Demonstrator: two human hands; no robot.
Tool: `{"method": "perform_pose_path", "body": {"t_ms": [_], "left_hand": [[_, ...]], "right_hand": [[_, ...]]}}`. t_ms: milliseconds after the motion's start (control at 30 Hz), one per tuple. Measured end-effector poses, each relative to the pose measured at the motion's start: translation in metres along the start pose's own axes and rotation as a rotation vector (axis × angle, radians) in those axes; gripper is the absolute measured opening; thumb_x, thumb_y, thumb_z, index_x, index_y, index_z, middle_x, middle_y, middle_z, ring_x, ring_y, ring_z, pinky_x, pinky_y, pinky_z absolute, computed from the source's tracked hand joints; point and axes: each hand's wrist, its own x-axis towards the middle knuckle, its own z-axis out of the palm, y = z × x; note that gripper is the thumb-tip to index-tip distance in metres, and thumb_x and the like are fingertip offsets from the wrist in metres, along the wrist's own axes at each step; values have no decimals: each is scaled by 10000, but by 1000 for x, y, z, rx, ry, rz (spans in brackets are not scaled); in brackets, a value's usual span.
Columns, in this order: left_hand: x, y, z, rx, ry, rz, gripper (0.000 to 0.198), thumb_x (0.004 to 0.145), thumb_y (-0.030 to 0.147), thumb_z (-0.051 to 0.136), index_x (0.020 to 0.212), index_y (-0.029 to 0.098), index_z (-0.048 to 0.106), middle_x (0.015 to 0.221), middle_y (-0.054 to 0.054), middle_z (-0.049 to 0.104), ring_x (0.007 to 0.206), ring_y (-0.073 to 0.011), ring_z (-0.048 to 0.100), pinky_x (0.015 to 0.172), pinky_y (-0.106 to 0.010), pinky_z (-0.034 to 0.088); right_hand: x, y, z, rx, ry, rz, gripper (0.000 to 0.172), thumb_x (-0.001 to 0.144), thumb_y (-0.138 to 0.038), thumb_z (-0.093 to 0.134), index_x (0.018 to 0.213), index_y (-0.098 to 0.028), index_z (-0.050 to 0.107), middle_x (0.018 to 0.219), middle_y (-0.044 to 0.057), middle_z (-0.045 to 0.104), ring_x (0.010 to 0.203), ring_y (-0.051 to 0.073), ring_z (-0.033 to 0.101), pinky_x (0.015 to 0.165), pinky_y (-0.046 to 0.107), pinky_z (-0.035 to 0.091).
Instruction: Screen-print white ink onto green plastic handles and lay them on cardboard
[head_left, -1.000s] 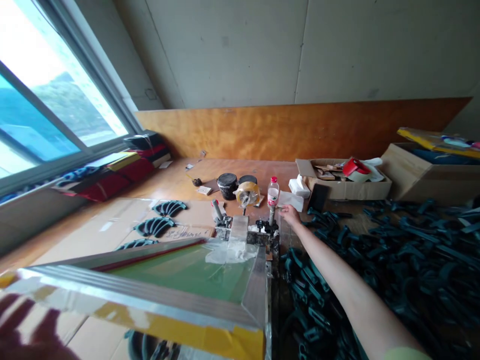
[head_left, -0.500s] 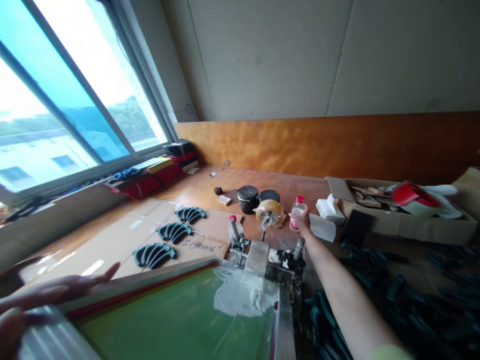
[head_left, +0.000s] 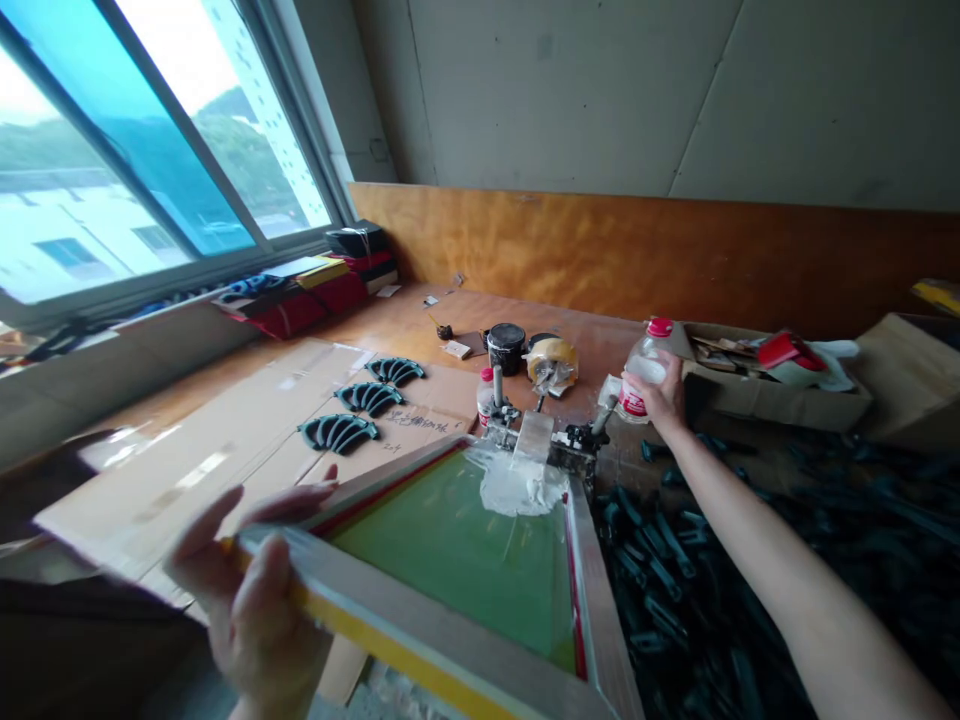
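In the lower middle of the frame we have the framed green screen (head_left: 465, 545), its far end at the clamp (head_left: 577, 440) and its near edge apparently raised. Our left hand (head_left: 259, 600) grips its near left corner, thumb on one side and fingers spread on the other. Right of centre, our right hand (head_left: 661, 395) has its fingers wrapped around a clear bottle (head_left: 649, 352), held tilted, with the red cap (head_left: 660, 327) on. So picking up the bottle is done, by our judgement, while opening it is not; we see no liquid running onto the screen. A whitish film (head_left: 510, 485) lies across the screen's far end, near the clamp. Left of centre, three dark curved pieces (head_left: 369, 398) sit in a row on the cardboard sheet (head_left: 202, 450); whether they are finished we cannot tell. A large heap of dark parts (head_left: 750, 560) fills the lower right, so if those await handling, we judge most of the work is left. What lies beneath the screen is mostly hidden from us.
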Motion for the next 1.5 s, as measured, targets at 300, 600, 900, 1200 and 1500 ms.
{"method": "perform_pose_path", "body": {"t_ms": [300,600,900,1200,1500], "left_hand": [[-71,-43,-77,-97,-55,-194,378,766,320,645,1090,231,473,1019,-34,692,1055,-267,637,1053,-582,368],[-81,-63,-104,-87,-267,-66,382,845,296,590,1191,238,440,1126,-61,637,1138,-264,596,1060,-576,364],[-83,-78,-117,-119,-368,-25,416,851,247,577,1237,221,425,1186,-92,611,1198,-268,562,1043,-539,402],[-76,-80,-118,-94,-425,88,446,843,224,552,1261,208,397,1208,-112,604,1172,-289,571,1027,-593,386],[-76,-87,-120,-78,-441,105,429,845,245,545,1232,234,361,1189,-100,600,1155,-288,577,1010,-620,396]], "right_hand": [[-110,-103,-92,-307,-347,-267,733,685,-443,716,1324,-215,440,1156,112,639,1027,308,633,874,432,504],[-173,-131,-78,-635,-698,-165,705,679,-296,676,1345,-264,445,1294,74,600,1057,265,628,829,340,496],[-179,-154,-52,-761,-796,-110,608,696,-346,649,1274,-268,476,1247,67,618,1029,277,625,735,312,456],[-180,-158,-40,-865,-856,-162,565,732,-424,652,1244,-246,494,1186,106,633,1013,296,631,761,339,452],[-176,-156,-36,-899,-888,-198,568,739,-424,649,1250,-238,486,1194,119,624,1043,306,622,828,367,447]]}}
